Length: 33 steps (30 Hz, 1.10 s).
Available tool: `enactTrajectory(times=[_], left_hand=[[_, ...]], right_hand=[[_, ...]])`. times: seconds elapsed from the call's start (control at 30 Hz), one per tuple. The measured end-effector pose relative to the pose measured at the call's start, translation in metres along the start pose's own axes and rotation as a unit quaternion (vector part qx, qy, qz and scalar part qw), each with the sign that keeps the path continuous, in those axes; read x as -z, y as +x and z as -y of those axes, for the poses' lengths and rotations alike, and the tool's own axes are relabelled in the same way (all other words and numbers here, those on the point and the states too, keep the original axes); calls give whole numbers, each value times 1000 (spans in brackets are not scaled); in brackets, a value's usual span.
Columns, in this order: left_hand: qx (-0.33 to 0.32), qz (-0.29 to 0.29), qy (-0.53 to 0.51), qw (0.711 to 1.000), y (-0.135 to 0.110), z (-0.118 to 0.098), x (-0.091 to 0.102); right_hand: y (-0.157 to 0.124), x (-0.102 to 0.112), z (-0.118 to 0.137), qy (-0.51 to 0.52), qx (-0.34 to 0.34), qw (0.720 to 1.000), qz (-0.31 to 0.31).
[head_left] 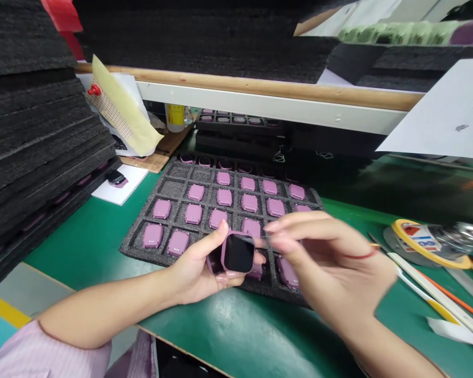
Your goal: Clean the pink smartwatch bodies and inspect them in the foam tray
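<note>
My left hand (195, 270) holds a smartwatch (239, 253) with a mauve case and a black screen, tilted toward me. Behind it, in the same hand, shows a second dark piece with a mauve edge (214, 262), partly covered. Just right of the smartwatch, my right hand (331, 257) has thumb and index finger pinched; something thin and clear may be between them, but I cannot make it out. Beneath both hands lies a black foam tray (131, 242) with rows of mauve watch cases (193, 213) in its compartments. The hands hide part of its near side.
Stacked black foam trays (31, 131) rise at the left. A white pad (132, 186) carries another watch (116, 177). On the right are a glass bottle with a metal top (413, 244), sticks and tools (437, 299). A shelf edge (260, 100) crosses above the bench.
</note>
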<state>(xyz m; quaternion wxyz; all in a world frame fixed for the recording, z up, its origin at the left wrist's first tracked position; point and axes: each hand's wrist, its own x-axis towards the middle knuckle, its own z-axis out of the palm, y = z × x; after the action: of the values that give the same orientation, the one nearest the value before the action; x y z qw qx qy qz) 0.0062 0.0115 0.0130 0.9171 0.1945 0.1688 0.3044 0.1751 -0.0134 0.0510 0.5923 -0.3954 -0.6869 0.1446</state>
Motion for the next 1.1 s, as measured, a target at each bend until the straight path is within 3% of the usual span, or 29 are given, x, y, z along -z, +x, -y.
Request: enactTrajectory(times=[0.07,0.1,0.27,0.33,0.77,0.87,0.93,1.03,1.1], left_hand=[[5,5,4,1000,-1,-1,0],[5,7,5,1000,-2,-1,0],[6,-3,12,1000,-5,-1,-1],[5,-7,13,1000,-5,-1,-1],[3,-9,5,1000,-6,-2,-3],[-3,1,-1,1000,-4,-1,-3],[-8,19,-2,1000,-3,-1,-4],[-8,33,3,999,-3,-2,-4],[-5,29,5,1000,-3,-3,-4]], right_hand=[[-2,3,1,37,-34,997,-66],[-3,4,0,52,-43,996,-66],[-11,2,-8,28,-34,990,135],[-13,-1,-11,-6,-25,985,170],[-13,-2,-11,0,-12,981,195],[-10,6,-7,42,-21,992,115],[-9,15,-3,-1,13,997,70],[-12,26,4,-98,83,982,139],[-19,28,8,-104,100,973,181]])
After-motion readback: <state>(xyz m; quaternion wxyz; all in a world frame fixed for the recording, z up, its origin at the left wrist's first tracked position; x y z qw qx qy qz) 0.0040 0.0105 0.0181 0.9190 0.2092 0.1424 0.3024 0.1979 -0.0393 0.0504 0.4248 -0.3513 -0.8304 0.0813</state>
